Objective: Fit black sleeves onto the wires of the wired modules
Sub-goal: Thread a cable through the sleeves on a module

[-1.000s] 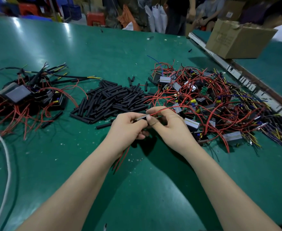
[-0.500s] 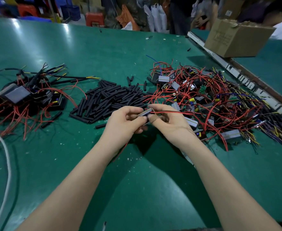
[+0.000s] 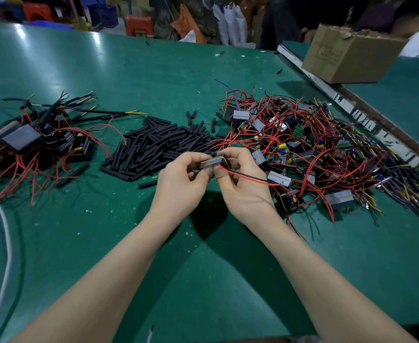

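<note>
Head view: both hands have lifted slightly toward the frame's centre compared with a second ago, and the grey module [image 3: 212,161] now sits turned between them, its red wire [image 3: 248,179] trailing right with a dark length beside it, perhaps a sleeve going on. The left hand [image 3: 181,184] pinches the module's left end; the right hand [image 3: 243,184] grasps its right end. I judge the fitting under way. Loose black sleeves [image 3: 159,147] lie heaped on the table [image 3: 154,70] just beyond. At upper right, a cardboard box [image 3: 347,58] stands; its contents are hidden.
</note>
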### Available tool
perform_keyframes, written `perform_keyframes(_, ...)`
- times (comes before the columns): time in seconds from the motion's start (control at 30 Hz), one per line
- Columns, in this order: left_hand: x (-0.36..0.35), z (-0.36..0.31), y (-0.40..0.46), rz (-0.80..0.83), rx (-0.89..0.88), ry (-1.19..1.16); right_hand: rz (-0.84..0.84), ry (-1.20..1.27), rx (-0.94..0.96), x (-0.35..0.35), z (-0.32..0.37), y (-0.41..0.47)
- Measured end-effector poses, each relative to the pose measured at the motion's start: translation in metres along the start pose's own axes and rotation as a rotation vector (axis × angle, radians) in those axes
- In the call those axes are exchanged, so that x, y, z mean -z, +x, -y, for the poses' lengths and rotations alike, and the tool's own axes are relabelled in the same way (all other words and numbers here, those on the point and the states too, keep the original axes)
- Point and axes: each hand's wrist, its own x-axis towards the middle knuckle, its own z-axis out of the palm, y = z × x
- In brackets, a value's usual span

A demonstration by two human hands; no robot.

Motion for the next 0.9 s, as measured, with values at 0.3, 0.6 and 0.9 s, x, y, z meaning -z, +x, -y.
perform_keyframes(0.3, 0.000, -0.001, -0.002, -0.026, -0.007, -0.007, -0.040, -0.073, 0.083, 0.001, 0.003, -0.004)
perform_keyframes(0.6, 0.000, -0.002, 0.001, -0.106, 0.037, -0.131, 0.110, 0.202, -0.132, 0.010, 0.006, 0.007)
perform_keyframes(0.9, 0.014, -0.016, 0.005, 0.200, 0.121, -0.320, 0.075, 0.429, -0.118, 0.031, 0.018, 0.011)
